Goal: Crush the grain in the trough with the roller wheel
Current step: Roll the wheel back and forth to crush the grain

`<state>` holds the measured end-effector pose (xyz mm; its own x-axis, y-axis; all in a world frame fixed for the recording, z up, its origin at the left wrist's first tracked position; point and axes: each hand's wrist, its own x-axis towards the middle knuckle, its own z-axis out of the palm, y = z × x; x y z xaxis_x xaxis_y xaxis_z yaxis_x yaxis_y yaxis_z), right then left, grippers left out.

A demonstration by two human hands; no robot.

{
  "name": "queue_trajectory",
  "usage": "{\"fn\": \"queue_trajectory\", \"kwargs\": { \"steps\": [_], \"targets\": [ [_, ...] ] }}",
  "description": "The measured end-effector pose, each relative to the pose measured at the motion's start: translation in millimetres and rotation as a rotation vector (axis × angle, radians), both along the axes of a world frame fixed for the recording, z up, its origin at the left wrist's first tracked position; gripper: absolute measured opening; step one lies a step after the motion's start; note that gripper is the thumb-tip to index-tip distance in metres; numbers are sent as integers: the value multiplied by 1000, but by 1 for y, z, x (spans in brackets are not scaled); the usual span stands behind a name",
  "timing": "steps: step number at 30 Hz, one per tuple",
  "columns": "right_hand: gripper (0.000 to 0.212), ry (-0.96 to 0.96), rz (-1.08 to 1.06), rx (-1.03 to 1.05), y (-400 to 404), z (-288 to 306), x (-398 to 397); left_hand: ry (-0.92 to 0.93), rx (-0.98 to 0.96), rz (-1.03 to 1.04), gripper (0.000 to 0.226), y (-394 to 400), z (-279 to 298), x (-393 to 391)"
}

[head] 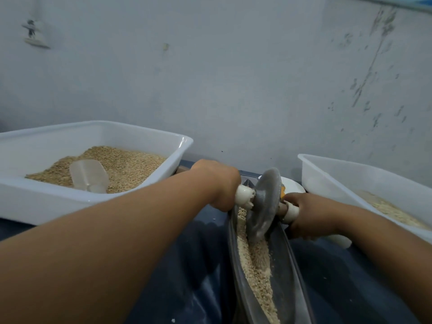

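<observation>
- Left hand (218,184) curls round the white handle (243,194) on the left of the wheel (265,202).
- Right hand (311,215) grips the handle on the other side.
- Wheel stands upright in the far end of the trough (287,265), rim down in the grain (257,263).
- Left tray (93,134) holds whole grain and a scoop (90,175).
- Right tray (350,176) holds paler grain.
</observation>
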<state>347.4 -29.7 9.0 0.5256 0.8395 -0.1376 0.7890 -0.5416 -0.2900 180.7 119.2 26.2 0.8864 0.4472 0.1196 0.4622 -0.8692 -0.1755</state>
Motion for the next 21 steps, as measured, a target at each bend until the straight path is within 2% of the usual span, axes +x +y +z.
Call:
{"fn": "queue_trajectory", "kwargs": {
  "steps": [2, 5, 7, 10, 16, 21],
  "targets": [
    [48, -47, 10, -40, 1, -1, 1, -16, -33, -5, 21, 3, -1, 1],
    [24, -396, 70, -131, 11, 2, 2, -42, -118, 0, 20, 12, -12, -5],
    [24, -553, 103, -116, 18, 7, -2, -78, -168, 6, 20, 16, -24, -11],
    [27, -588, 85, -97, 20, 10, -11, -116, -164, 18, 23, 16, -31, -18],
    [14, -578, 35, -40, -8, -8, -20, -125, -53, -9, 21, -2, -25, -25],
    [16, -586, 55, -25, -26, -7, -39, -110, -69, 9, 19, -23, -24, -45]
  ]
}}
